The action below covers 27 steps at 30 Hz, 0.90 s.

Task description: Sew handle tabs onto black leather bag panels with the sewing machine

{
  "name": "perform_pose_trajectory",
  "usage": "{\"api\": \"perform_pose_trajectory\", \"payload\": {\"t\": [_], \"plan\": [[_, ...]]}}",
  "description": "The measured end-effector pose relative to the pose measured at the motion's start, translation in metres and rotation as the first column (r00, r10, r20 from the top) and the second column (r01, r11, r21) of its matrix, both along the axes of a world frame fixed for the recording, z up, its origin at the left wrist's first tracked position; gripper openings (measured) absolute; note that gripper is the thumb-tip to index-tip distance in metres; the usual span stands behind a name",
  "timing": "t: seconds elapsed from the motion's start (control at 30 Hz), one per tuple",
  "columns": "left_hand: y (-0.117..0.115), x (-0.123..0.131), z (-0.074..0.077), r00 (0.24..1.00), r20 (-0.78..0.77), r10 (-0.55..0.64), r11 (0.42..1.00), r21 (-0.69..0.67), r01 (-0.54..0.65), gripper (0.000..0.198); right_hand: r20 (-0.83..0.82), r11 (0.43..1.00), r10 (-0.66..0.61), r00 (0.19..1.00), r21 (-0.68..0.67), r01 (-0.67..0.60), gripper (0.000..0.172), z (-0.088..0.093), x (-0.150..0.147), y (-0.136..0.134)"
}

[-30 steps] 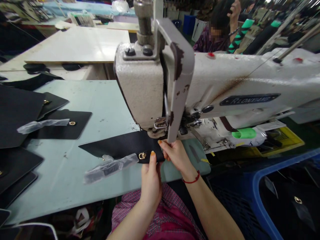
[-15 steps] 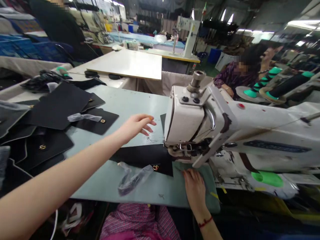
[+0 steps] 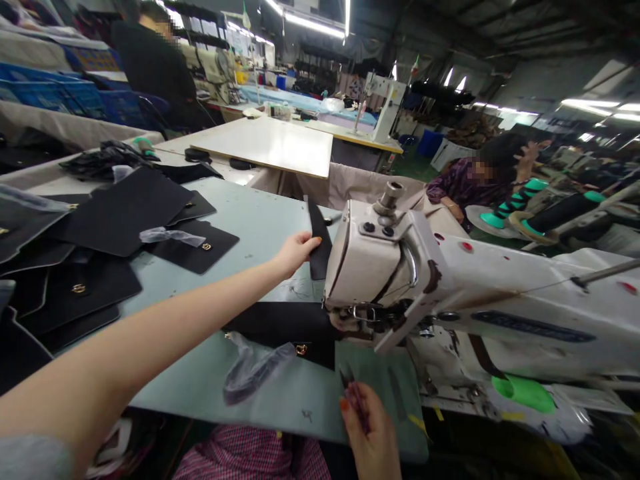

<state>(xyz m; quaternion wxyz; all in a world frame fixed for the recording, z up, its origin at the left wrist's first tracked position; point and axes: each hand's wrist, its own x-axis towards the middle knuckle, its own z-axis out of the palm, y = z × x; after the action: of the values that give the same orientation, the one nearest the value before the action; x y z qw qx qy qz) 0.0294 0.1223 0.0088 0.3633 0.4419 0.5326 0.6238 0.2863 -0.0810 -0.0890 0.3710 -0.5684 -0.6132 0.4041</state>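
Black strip [image 3: 318,243]: narrow dark piece, long axis running away from the viewer, standing up off the table just behind the left end of the sewing machine [image 3: 450,300]. Left hand [image 3: 295,253] is on it, thumb and fingers pinched on its near edge, arm stretched far forward across the table [image 3: 250,220]. Right hand [image 3: 367,427] sits close to the body, in front of the sewing machine head, fingers closed around a thin dark tool, probably snips; cannot tell for certain. Black panel [image 3: 285,323] with a gold clasp lies flat under the sewing machine head, between the two hands. Clear plastic wrap [image 3: 253,370] lies just left of the clasp. Stack of black panels [image 3: 90,253] lies well to the left of the sewing machine.
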Motion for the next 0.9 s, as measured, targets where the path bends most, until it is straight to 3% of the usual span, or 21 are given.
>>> {"api": "perform_pose_trajectory", "payload": {"t": [0.1,0.2,0.3,0.43,0.6,0.7,0.83,0.9], "plan": [[-0.022,-0.022,-0.005,0.999,0.027,0.04,0.999,0.02,-0.04,0.023,0.103,0.977,0.213,0.972,-0.024,-0.212,0.027,0.037,-0.038,0.02],[-0.056,-0.04,0.001,0.983,-0.099,0.155,0.981,0.131,-0.141,0.025,0.26,0.979,0.196,0.946,-0.007,-0.201,0.019,0.069,-0.072,0.047],[-0.082,-0.044,0.012,0.917,-0.33,0.226,0.954,0.265,-0.14,0.024,0.376,0.984,0.156,0.913,0.017,-0.175,0.016,0.086,-0.097,0.068],[-0.082,-0.037,0.02,0.861,-0.45,0.238,0.935,0.346,-0.077,0.022,0.393,0.973,0.191,0.899,0.046,-0.227,0.02,0.085,-0.102,0.068],[-0.048,-0.024,0.019,0.899,-0.375,0.225,0.906,0.42,-0.052,0.021,0.323,0.985,0.132,0.937,0.066,-0.161,0.02,0.076,-0.088,0.058],[-0.048,-0.02,0.018,0.905,-0.36,0.225,0.904,0.424,-0.057,0.02,0.365,0.983,0.104,0.925,0.102,-0.15,0.019,0.078,-0.095,0.068],[-0.058,-0.022,0.021,0.87,-0.403,0.283,0.893,0.442,-0.085,0.018,0.361,0.964,0.228,0.904,0.051,-0.263,0.02,0.085,-0.112,0.074],[-0.048,-0.02,0.026,0.874,-0.387,0.295,0.882,0.463,-0.093,0.019,0.312,0.947,0.309,0.898,-0.01,-0.322,0.019,0.084,-0.112,0.064]]}}
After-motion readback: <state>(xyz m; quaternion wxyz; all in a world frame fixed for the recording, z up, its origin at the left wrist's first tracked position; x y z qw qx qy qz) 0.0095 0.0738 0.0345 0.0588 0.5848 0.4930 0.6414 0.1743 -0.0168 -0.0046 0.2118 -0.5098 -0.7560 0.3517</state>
